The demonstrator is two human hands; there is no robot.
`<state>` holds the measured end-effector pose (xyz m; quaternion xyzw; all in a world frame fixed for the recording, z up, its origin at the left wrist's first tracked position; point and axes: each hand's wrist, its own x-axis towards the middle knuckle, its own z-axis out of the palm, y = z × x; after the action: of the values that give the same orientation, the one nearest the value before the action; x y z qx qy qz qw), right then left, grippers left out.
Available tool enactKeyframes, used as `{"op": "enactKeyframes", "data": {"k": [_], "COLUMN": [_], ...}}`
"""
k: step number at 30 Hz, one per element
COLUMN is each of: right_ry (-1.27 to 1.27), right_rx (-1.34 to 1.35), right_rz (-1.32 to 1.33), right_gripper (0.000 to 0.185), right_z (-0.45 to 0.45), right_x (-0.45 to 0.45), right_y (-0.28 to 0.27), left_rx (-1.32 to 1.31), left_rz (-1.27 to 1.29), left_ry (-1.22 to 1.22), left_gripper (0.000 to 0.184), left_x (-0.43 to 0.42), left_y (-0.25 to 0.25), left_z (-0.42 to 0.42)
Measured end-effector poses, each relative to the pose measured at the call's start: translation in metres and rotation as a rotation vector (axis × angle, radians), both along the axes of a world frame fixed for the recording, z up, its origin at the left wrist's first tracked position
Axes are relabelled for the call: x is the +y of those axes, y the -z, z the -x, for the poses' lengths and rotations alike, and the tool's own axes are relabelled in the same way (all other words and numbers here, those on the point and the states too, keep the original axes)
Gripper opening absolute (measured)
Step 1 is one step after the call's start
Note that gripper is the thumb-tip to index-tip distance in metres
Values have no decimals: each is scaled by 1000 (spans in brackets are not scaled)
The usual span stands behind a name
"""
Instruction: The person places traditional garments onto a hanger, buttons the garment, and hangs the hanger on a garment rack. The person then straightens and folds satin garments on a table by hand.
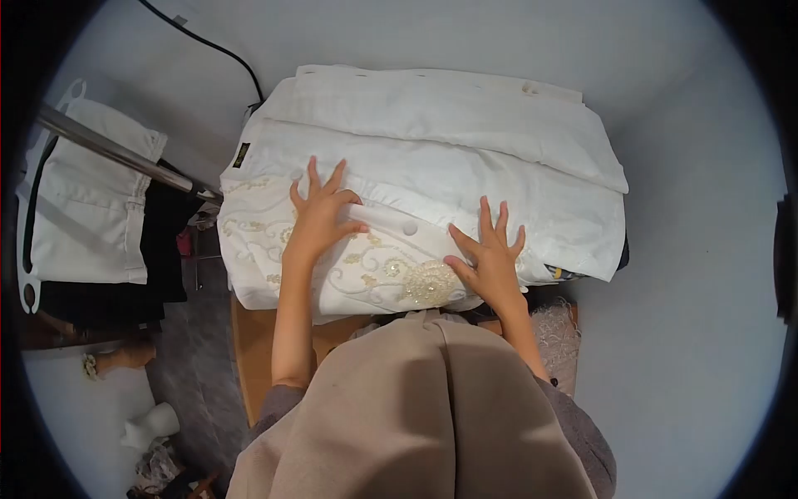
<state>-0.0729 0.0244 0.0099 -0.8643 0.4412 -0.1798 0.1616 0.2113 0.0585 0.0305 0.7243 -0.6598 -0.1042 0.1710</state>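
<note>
A white garment (366, 279) with gold and pearly beadwork is spread at the near side of a pile of white cloth. My left hand (320, 220) lies on it with the fingers spread, its thumb and index finger at one end of a smooth white band (378, 218). That band carries a round white button (410, 227) and slants down to the right. At its other end my right hand (490, 258) rests with fingers apart, beside a dense round bead motif (432, 284). Neither hand grips anything that I can see.
Behind, white folded cloth (432, 100) reaches toward the wall. A black label (241, 155) shows on the left. White trousers (91, 191) hang by a metal rail (125, 156). A black cable (216, 46) runs down the wall. Brown wood (258, 341) shows under the pile.
</note>
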Motion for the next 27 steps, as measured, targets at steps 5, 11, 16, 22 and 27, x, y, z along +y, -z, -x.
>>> {"op": "enactKeyframes", "data": {"k": [5,11,16,22,27], "right_ry": [72,202,211,395,216], "right_rx": [-96,-212,-242,-313,-225], "right_rz": [-17,244,384,501,293], "right_gripper": [40,14,13,14,20], "right_z": [-7,-16,-20,-27,-36], "right_x": [16,55,97,132,164], "right_y": [-12,1,22,65,53], "left_rx": [-112,-183,-156,-155,-144], "left_rz": [373,648,426,369,393], "left_ry": [121,135,243,272,242], "left_gripper": [31,30,29,31,34], "left_x": [13,49,79,104,133], "left_y": [-14,-16,-18,-4,-5], "left_z": [-12,-32,-46,-56,-71]}}
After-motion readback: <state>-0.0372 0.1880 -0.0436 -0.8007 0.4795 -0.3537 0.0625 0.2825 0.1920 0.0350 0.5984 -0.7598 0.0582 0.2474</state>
